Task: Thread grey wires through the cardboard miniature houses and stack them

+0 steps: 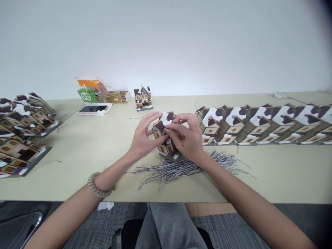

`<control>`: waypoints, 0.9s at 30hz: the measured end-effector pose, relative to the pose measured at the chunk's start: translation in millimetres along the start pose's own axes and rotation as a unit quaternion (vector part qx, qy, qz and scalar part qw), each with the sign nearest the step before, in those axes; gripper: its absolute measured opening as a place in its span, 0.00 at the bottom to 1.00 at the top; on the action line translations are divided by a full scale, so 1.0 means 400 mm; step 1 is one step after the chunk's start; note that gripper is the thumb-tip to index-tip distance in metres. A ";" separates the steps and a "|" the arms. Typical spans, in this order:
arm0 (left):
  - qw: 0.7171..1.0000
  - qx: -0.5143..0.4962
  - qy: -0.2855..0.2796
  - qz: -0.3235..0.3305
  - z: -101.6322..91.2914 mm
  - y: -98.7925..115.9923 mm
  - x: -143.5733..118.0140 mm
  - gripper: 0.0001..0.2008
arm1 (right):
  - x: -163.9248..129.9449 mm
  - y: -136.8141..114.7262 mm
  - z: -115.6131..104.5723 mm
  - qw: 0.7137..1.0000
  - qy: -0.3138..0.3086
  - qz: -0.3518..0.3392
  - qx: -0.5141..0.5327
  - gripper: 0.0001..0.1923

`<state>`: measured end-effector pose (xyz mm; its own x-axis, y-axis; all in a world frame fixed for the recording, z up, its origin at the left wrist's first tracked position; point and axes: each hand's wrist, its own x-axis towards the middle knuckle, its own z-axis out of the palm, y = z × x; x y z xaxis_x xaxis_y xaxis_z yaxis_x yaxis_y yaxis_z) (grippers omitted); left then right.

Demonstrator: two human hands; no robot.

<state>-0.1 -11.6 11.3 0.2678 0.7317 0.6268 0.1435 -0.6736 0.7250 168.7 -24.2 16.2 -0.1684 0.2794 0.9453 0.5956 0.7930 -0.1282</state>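
A small model house [171, 148] with a snow-patched dark roof is held between my two hands, tilted above a bundle of grey wires [160, 173]. My left hand [146, 136] grips the house from its left side, thumb across the front and fingers at the roof. My right hand [188, 135] is closed at its right side, with thumb and forefinger pinched against the upper front. Whether a small part sits in that pinch is hidden by the fingers. The wires lie loosely on the table just below the house.
A long row of matching houses [259, 124] stands at the right, and several more houses [23, 145] stand at the left. Behind are a single house [143, 98], a phone [93, 108], a green carton [87, 95] and a brown box [118, 97] on the table [90, 152].
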 end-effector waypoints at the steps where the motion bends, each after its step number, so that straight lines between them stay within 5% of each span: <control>1: 1.000 -0.003 -0.003 -0.008 -0.002 -0.002 0.001 0.28 | 0.001 0.000 -0.002 1.000 0.004 0.007 0.000 0.07; 12: 0.991 0.128 0.026 -0.028 -0.064 0.046 -0.016 0.30 | 0.000 0.019 -0.003 1.000 0.029 0.002 -0.009 0.13; 27: 0.948 0.252 0.160 -0.109 -0.301 0.125 -0.224 0.31 | -0.013 0.010 0.009 1.000 -0.009 -0.028 -0.002 0.13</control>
<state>-131.4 -98.2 25.8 -0.1120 0.7987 0.5912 0.6212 -0.4081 0.6690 169.1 -20.7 9.7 -0.2155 0.2452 0.9452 0.5882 0.8053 -0.0748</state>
